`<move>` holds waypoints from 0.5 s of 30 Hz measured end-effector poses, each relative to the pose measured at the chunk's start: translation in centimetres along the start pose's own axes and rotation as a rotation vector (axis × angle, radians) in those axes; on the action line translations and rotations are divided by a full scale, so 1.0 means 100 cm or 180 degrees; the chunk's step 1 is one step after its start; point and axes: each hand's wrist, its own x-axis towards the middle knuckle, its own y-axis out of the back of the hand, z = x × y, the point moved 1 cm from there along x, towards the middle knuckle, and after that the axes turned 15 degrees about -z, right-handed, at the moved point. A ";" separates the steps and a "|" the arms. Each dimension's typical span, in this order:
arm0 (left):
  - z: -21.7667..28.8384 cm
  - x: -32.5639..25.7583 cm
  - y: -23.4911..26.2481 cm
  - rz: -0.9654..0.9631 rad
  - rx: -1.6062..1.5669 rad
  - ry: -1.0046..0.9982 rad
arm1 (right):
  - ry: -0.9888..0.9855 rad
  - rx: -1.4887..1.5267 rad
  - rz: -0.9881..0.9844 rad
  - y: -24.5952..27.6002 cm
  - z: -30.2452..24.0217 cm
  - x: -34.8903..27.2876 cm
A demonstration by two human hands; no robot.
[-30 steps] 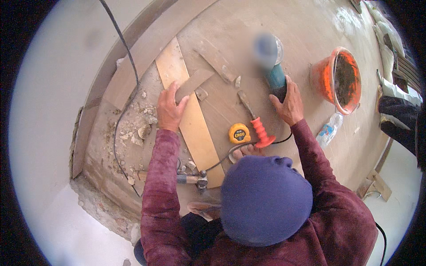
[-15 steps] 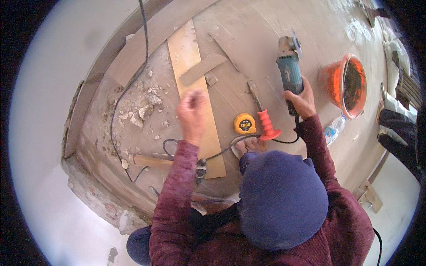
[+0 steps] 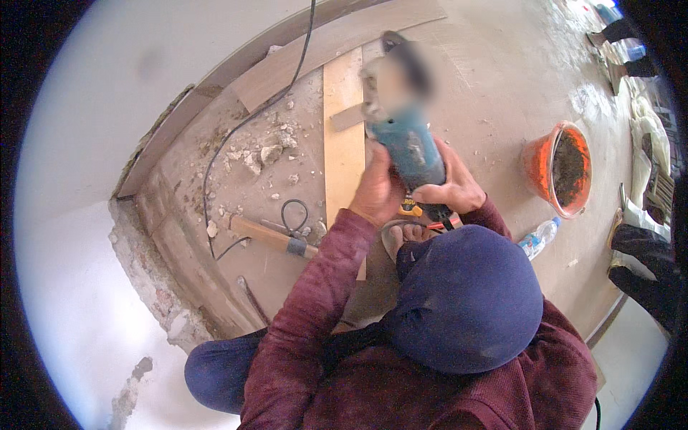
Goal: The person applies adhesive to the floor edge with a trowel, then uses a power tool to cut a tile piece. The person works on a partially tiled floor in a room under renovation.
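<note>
While the person is crouching over the floor [image 3: 494,86], both hands are gripping the grinder [image 3: 408,147]: left hand [image 3: 378,192] wrapping its body at nine o'clock, right hand [image 3: 451,190] clasping the rear, steadying it above the plank [image 3: 342,143].

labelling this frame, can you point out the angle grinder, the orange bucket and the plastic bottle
angle grinder [image 3: 410,152], head view, on its teal body above the hands
orange bucket [image 3: 536,163], head view, on its outer orange wall at the left side
plastic bottle [image 3: 539,238], head view, on the clear middle of the bottle lying on the floor
</note>
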 end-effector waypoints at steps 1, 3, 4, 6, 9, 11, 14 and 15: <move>0.007 -0.007 0.006 0.0057 -0.0103 -0.0055 | 0.0013 -0.0001 -0.0171 -0.005 -0.004 0.008; 0.020 -0.029 0.021 0.0132 0.0049 -0.0223 | 0.0098 0.0023 -0.0321 -0.021 -0.004 0.023; 0.030 -0.038 0.021 0.0185 0.0263 -0.0292 | 0.0392 0.0174 -0.0314 -0.032 0.005 0.034; 0.049 -0.054 0.025 0.0579 0.0582 -0.0491 | 0.0048 -0.0805 -0.0285 -0.055 -0.004 0.046; 0.062 -0.064 0.030 0.0326 0.0798 -0.0850 | 0.0485 -0.0838 -0.0356 -0.078 -0.016 0.051; 0.070 -0.070 0.024 0.0216 0.1027 -0.1023 | 0.0359 -0.0781 -0.0496 -0.086 -0.015 0.054; 0.072 -0.080 0.020 0.0800 0.0985 -0.1371 | 0.0349 -0.0820 -0.0525 -0.098 -0.015 0.061; 0.073 -0.083 0.020 0.0997 0.0922 -0.1566 | 0.0373 -0.0855 -0.0502 -0.102 -0.016 0.063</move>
